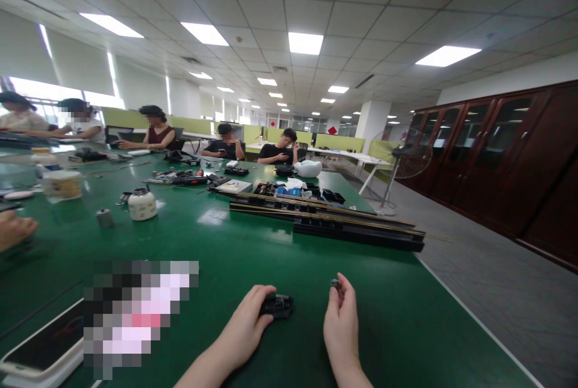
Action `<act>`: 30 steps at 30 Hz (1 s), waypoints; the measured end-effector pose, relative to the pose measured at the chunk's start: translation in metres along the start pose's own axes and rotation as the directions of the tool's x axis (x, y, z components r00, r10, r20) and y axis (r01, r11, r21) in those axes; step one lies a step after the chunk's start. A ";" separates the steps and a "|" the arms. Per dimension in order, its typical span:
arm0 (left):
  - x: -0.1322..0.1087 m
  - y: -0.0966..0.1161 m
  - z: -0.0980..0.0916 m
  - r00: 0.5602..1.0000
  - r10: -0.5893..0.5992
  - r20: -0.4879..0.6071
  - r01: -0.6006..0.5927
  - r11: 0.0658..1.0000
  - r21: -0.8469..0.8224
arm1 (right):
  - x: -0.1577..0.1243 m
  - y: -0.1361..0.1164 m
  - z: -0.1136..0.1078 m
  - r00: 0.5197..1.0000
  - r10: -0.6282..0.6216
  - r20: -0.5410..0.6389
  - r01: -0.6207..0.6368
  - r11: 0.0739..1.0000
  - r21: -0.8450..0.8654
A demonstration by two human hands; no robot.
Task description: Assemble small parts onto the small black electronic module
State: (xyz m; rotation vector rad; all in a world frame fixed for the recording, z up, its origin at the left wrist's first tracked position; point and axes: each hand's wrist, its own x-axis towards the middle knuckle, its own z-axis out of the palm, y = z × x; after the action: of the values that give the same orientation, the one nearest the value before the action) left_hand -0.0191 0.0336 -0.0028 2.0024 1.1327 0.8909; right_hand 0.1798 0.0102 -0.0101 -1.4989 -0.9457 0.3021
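Observation:
My left hand (247, 323) grips a small black plastic housing (280, 306) between thumb and fingers, low over the green table. Some metallic or clear detail shows on the housing's top, too small to name. To the right, my right hand (342, 320) pinches a tiny dark part with a metallic glint (335, 284) between thumb and fingertips. The two hands are apart, with green tabletop (307, 340) showing between them.
Long black rails (356, 236) with thin brass-coloured rods lie across the table ahead. A phone (47, 340) lies at lower left. Beyond stand a white jar (142, 204) and a grey cylinder (105, 218). Another person's hand (17, 228) is at the left edge.

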 end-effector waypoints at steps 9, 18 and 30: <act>0.000 -0.001 0.000 0.999 -0.032 0.011 0.032 0.999 -0.024 | 0.002 -0.006 -0.006 0.999 0.016 -0.048 -0.019 0.998 -0.064; 0.000 0.002 0.001 0.997 -0.071 0.024 0.071 0.997 0.004 | -0.019 -0.017 0.005 0.847 -0.281 0.451 0.349 0.934 -0.073; -0.001 0.003 0.001 0.997 -0.066 0.035 0.064 0.997 0.047 | -0.022 -0.027 0.003 0.717 -0.335 0.611 0.502 0.856 -0.120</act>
State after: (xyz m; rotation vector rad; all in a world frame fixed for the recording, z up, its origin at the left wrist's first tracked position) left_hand -0.0172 0.0312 -0.0009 1.9986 1.2010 0.7983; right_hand 0.1543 -0.0061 0.0064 -1.4043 -1.8604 0.2944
